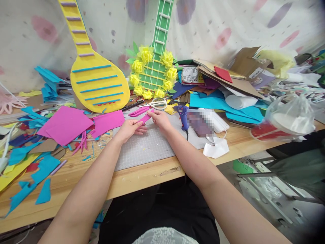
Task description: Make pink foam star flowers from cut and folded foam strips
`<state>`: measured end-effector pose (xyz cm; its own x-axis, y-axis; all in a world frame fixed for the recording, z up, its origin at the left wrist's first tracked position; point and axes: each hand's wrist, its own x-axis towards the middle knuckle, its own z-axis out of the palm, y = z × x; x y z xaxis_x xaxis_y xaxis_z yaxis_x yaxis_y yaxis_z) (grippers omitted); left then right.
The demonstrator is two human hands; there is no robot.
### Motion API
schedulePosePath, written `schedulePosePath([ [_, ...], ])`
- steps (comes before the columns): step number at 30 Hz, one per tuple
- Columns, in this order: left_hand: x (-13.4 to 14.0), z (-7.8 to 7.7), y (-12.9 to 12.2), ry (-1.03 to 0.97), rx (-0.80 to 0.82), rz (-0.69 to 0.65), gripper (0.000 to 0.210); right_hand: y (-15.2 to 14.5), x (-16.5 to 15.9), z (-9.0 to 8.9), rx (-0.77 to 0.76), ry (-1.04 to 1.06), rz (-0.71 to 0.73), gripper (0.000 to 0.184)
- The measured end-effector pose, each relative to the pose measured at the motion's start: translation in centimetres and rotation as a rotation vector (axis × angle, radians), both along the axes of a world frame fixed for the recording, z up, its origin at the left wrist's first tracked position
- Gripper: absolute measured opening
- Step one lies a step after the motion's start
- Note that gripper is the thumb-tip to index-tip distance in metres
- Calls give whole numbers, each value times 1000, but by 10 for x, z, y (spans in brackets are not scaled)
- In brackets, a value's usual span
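Between my two hands a small pink paper strip [146, 117] is held above the grey cutting mat [142, 154]. My left hand [131, 130] pinches its near left end between thumb and fingers. At the upper right end, my right hand [159, 119] grips it with the fingertips. Just behind lies a bundle of cut pink strips [138, 111], near white-handled scissors [157, 103]. Left of my left hand, a pink sheet [108, 122] lies partly beside a larger pink sheet [64, 125]. A blue glue gun [183, 117] stands to the right of my right hand.
A yellow paper instrument [99, 81] and a green one with yellow flowers [156, 71] lean at the back. Blue scraps [47, 167] litter the left. Stacked paper and cardboard [228, 79] and a bagged red cup [274, 127] occupy the right. A white mask [217, 148] lies near the edge.
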<state>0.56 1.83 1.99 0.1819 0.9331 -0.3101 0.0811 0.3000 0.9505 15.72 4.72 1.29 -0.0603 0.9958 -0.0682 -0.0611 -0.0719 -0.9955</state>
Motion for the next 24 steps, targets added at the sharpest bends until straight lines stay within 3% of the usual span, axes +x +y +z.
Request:
schedulePosePath([
  [5,-3,-2,1,-59,-7,-5,28,5,2,-3,16,23,-39,43],
  [9,-5,-3,3,-107,3,81,25,7,5,-6,-30,72,77,45],
  [12,-7,-1,4,-137,-26,73,26,5,4,-5,-59,74,158,46],
  [18,-8,1,3,-187,-21,54,39,2,2,-5,-83,22,125,44],
  [24,-4,-3,4,-133,62,121,27,-1,0,-3,-55,-31,177,47],
])
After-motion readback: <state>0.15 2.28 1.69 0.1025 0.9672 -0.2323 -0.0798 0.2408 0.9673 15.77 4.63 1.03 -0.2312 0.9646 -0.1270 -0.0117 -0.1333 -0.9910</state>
